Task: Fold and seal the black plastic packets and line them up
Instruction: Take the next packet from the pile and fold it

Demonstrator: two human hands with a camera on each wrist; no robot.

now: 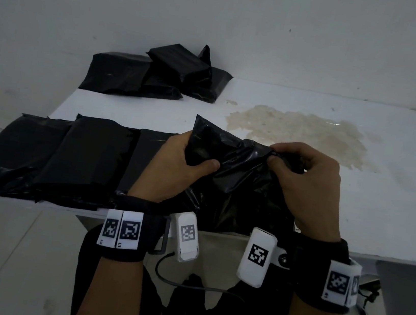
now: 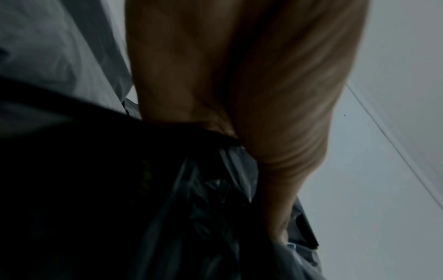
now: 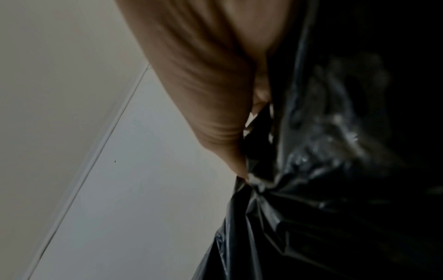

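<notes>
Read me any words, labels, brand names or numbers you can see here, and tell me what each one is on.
No readable words, brands or numbers in any view.
Left wrist band: two square black-and-white code tags, patterns only; a tiny mark under each is too small to read.
Right wrist band: one code tag, no text.
Two white camera units: one code tag each, no text.
Black packets: plain, no print visible.

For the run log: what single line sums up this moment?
both hands: left hand, right hand | grip: black packet | state: unsealed, crumpled | row: left

packet [image 1: 243, 167]: thin black plastic, glossy, crinkled | table [image 1: 355, 204]: white, smooth, matt, stained
</notes>
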